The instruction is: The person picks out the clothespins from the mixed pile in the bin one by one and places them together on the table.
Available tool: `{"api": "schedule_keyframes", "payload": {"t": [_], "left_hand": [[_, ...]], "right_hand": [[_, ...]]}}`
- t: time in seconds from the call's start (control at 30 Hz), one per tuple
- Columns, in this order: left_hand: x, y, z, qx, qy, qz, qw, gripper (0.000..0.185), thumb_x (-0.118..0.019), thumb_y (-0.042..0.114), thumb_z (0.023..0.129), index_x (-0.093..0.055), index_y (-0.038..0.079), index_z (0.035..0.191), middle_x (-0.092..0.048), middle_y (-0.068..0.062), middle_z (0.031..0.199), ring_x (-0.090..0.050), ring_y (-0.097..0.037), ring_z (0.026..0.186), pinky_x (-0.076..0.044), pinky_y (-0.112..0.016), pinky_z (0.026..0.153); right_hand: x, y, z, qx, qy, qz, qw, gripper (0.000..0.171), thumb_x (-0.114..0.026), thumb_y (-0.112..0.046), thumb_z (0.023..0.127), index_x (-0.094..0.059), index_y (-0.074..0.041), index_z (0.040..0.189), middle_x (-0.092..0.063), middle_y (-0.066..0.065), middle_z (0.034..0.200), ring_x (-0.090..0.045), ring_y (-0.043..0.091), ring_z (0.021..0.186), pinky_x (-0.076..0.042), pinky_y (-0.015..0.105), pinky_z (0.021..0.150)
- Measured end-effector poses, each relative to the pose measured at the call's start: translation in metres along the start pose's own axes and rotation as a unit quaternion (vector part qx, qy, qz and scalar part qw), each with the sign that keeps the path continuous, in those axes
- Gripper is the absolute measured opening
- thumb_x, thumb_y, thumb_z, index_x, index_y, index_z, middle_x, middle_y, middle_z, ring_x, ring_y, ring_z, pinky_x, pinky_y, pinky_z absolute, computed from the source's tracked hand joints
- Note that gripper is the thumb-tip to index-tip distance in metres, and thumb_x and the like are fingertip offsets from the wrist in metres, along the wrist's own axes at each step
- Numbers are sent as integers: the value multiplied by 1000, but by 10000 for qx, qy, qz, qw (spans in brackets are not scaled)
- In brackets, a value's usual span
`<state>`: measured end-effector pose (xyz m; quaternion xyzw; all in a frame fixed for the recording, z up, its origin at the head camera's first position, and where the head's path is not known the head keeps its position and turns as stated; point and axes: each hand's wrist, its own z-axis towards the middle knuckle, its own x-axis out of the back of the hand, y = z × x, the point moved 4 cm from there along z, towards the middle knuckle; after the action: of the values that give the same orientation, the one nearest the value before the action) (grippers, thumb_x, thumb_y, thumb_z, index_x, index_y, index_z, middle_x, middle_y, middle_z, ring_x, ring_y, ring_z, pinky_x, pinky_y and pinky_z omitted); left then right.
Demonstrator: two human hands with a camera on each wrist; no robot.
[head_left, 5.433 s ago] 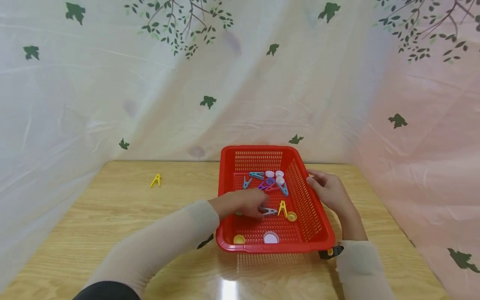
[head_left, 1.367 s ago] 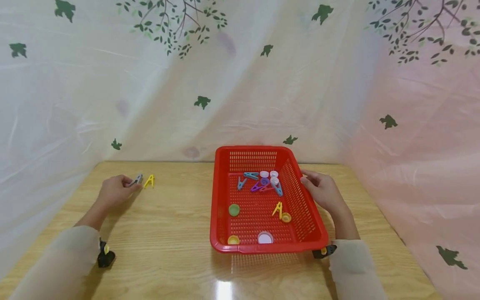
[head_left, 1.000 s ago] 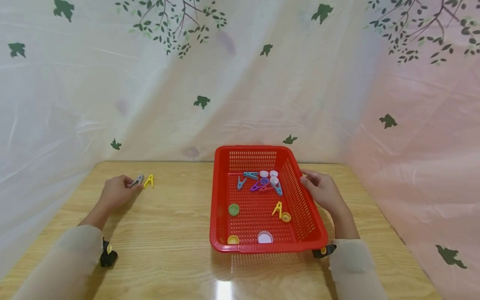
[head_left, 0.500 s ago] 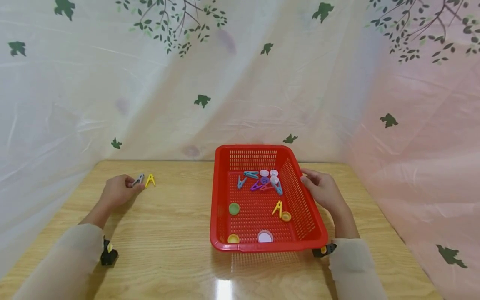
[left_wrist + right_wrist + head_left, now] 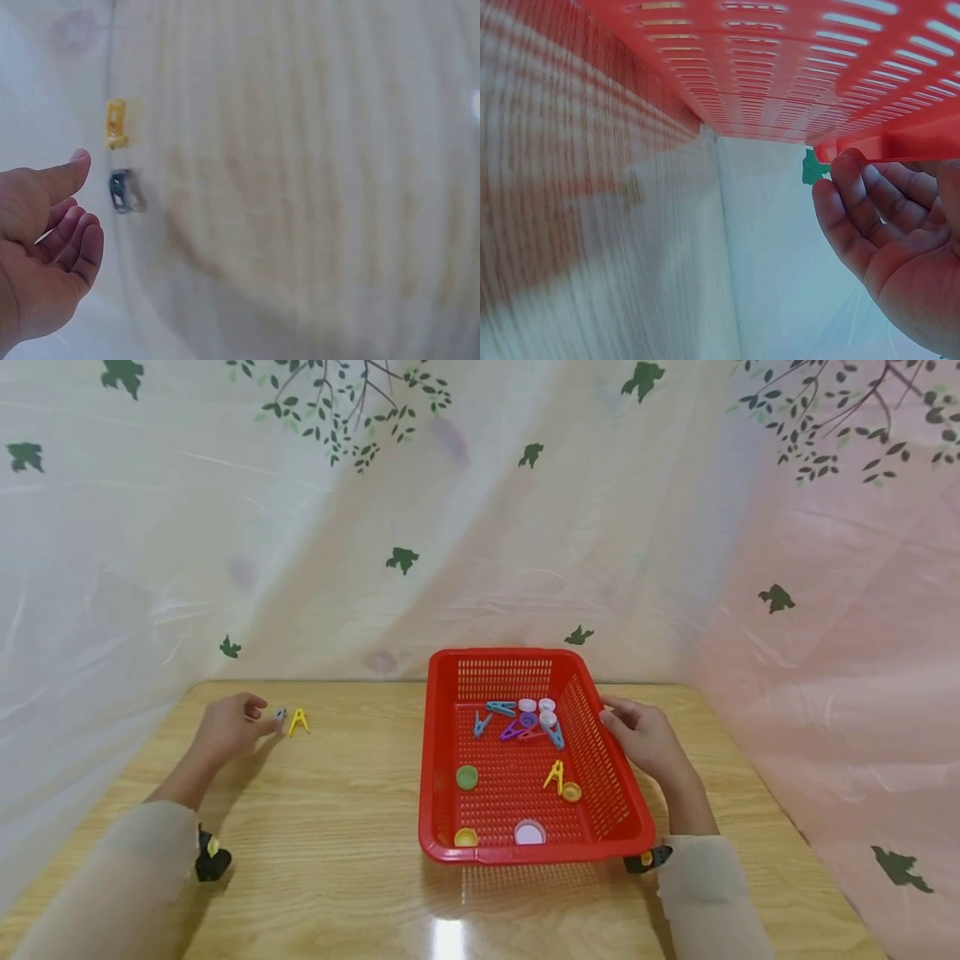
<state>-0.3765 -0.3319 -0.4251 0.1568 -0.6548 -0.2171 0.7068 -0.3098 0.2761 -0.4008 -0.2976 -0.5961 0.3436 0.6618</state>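
Note:
My left hand (image 5: 228,727) is at the far left of the table, thumb and fingers apart, holding nothing. Just past its fingertips stands a grey clothespin (image 5: 281,716), partly covered by the thumb in the head view; the left wrist view shows the grey clothespin (image 5: 120,191) apart from the hand. Beside it is a yellow clothespin (image 5: 298,722). My right hand (image 5: 645,739) grips the right rim of a red plastic basket (image 5: 536,855); in the right wrist view its fingers (image 5: 851,195) curl under the rim.
Inside the basket are blue clothespins (image 5: 481,723), a purple and a pink one, a yellow clothespin (image 5: 555,777), white caps (image 5: 527,705), a green cap (image 5: 467,777) and others. The wooden table (image 5: 337,827) ends at a patterned sheet (image 5: 330,568).
My left hand took the grey clothespin from the basket, carried it left beside the yellow one, and has now let go, its fingers drawing back. The right hand stayed on the rim.

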Motion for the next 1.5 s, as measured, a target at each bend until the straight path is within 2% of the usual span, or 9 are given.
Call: {"api": "schedule_keyframes", "payload": {"t": [0.13, 0.3, 0.43, 0.67, 0.97, 1.17, 1.27, 1.4, 1.5], "left_hand": [[5, 15, 6, -177, 68, 85, 9998, 55, -71, 30, 97, -57, -14, 127, -62, -32, 116, -61, -47, 104, -52, -55, 83], [7, 42, 15, -408, -38, 13, 9992, 56, -70, 30, 98, -55, -13, 131, -61, -33, 119, -61, -47, 108, -52, -57, 88], [7, 72, 23, -686, -69, -121, 9975, 51, -69, 28, 99, -57, -10, 130, -61, -31, 118, -62, -45, 108, -51, -58, 91], [-1, 132, 37, -1359, -172, -261, 9902, 40, -67, 19, 101, -60, -7, 130, -62, -28, 115, -64, -41, 103, -52, -55, 91], [-26, 203, 51, -2042, -262, -206, 9784, 33, -70, 17, 99, -64, -4, 123, -66, -21, 109, -65, -34, 97, -55, -49, 89], [-52, 244, 52, -2625, -400, 207, 9639, 35, -71, 20, 98, -65, -3, 123, -66, -17, 111, -63, -30, 99, -55, -45, 89], [-63, 263, 51, -2993, -504, 514, 9514, 35, -72, 19, 97, -66, -3, 124, -67, -16, 113, -62, -29, 102, -53, -44, 93], [-76, 282, 48, -3523, -668, 864, 9295, 31, -73, 15, 96, -67, -1, 121, -68, -16, 114, -63, -29, 103, -52, -44, 97], [-86, 289, 46, -3647, -872, 1118, 9203, 30, -73, 14, 96, -68, 0, 122, -68, -15, 115, -62, -27, 104, -52, -42, 97]], "right_hand": [[0, 0, 1, 33, 0, 21, 10000, 47, -57, -28, 107, -53, -7, 148, -69, 21, 113, -71, 28, 85, -62, 37, 71], [0, 2, 1, 101, 17, -38, 9999, 47, -57, -28, 107, -54, -7, 148, -69, 21, 113, -71, 28, 86, -62, 37, 71], [-1, 2, 1, 145, 26, -51, 9999, 46, -57, -28, 107, -54, -7, 147, -69, 21, 113, -71, 28, 85, -62, 37, 71], [0, 3, 1, 120, 30, -33, 9999, 46, -56, -28, 107, -54, -7, 148, -69, 21, 113, -71, 28, 85, -62, 37, 70], [0, 1, 0, 84, 45, -115, 9999, 46, -56, -28, 107, -54, -6, 148, -69, 21, 113, -71, 27, 84, -62, 37, 70], [2, 0, -2, 106, 73, -135, 9998, 47, -56, -28, 107, -54, -4, 147, -69, 21, 111, -70, 25, 83, -62, 36, 70], [3, 0, -2, 117, 60, -94, 9999, 47, -57, -28, 106, -54, -4, 147, -70, 21, 110, -70, 25, 83, -62, 35, 70], [2, 0, -1, 138, 91, -67, 9998, 46, -59, -26, 106, -55, -4, 146, -70, 20, 108, -70, 25, 81, -62, 35, 69], [-2, 1, 2, 146, 83, -21, 9999, 45, -59, -25, 105, -56, -5, 146, -71, 19, 109, -71, 25, 81, -62, 35, 69]]}}
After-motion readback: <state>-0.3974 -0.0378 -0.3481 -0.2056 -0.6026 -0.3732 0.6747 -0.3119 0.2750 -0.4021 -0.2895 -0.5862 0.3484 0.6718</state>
